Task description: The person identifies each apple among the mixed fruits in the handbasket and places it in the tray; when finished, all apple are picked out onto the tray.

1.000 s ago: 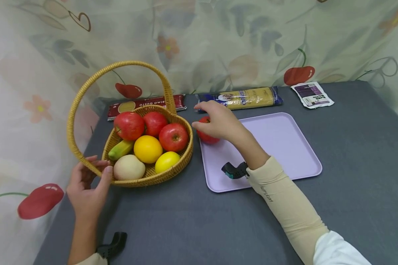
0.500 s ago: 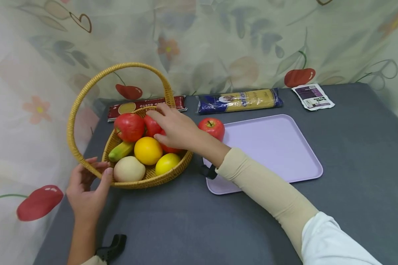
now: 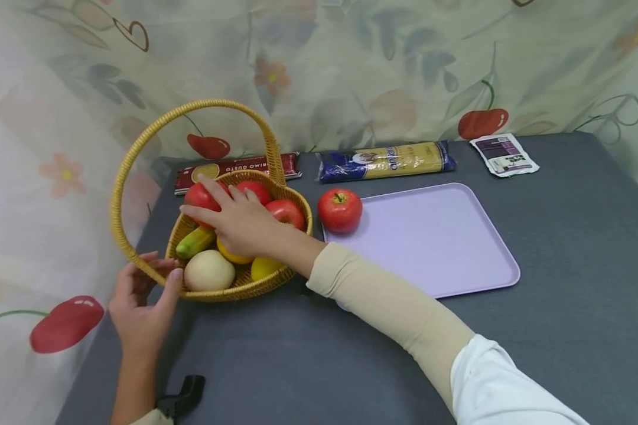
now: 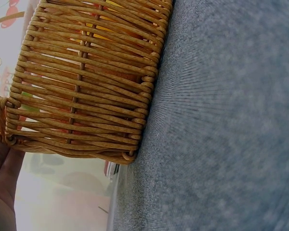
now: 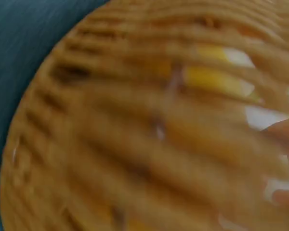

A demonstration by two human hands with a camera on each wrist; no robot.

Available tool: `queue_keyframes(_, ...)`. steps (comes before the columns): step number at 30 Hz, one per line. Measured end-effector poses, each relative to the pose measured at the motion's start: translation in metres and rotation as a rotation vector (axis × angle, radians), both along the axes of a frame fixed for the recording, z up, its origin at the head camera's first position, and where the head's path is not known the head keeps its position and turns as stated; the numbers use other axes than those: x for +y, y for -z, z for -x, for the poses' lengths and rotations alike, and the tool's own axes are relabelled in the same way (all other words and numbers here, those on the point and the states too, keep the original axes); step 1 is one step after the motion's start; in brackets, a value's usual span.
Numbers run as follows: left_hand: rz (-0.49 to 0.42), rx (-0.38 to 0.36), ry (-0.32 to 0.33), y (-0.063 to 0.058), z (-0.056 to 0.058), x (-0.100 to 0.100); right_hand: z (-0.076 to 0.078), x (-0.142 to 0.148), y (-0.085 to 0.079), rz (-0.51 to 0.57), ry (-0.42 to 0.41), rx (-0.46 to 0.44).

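Observation:
A wicker basket [image 3: 252, 289] with a tall hoop handle holds fruit. My left hand [image 3: 143, 301] grips it at the front left, where the handle meets the rim, thumb at the rim and fingers behind. My right hand [image 3: 239, 221] reaches in over the fruit, fingers spread across a red apple [image 3: 195, 195] at the back left. Under and around that hand lie two more red apples [image 3: 285, 212], an orange [image 3: 228, 252] partly covered, a banana [image 3: 195, 242], a pale round fruit [image 3: 209, 271] and a lemon [image 3: 263, 267]. Woven wall [image 5: 135, 144] fills the right wrist view, blurred.
Right of the basket, a red apple [image 3: 339, 210] sits at the corner of a lilac tray [image 3: 436, 242]. Behind are a red packet [image 3: 292, 164], a blue-and-yellow pasta packet [image 3: 388, 161] and a white-and-purple pouch [image 3: 504, 154]. A patterned curtain [image 3: 340, 71] backs the table.
My right hand has let go of the apple at the tray's corner and moved left into the basket, over the back-left apple. The left hand has stayed on the basket.

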State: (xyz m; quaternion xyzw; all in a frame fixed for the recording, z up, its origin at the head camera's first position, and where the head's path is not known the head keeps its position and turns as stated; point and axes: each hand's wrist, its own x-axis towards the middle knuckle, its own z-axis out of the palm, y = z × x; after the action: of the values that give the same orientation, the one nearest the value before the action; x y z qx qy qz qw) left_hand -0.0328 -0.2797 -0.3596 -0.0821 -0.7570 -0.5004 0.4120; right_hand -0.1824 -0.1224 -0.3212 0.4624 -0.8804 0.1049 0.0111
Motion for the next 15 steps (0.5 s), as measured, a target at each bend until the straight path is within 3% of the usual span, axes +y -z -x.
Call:
queue_keyframes(8, -0.007, 0.007, -0.001, 0.001, 0.000, 0.001, 0.002, -0.015, 0.016, -0.011, 0.085, 0.074)
queue_keyframes(15, -0.026, 0.009, 0.004, 0.001, 0.001, 0.000, 0.009, -0.016, 0.020, 0.110, 0.076, 0.089)
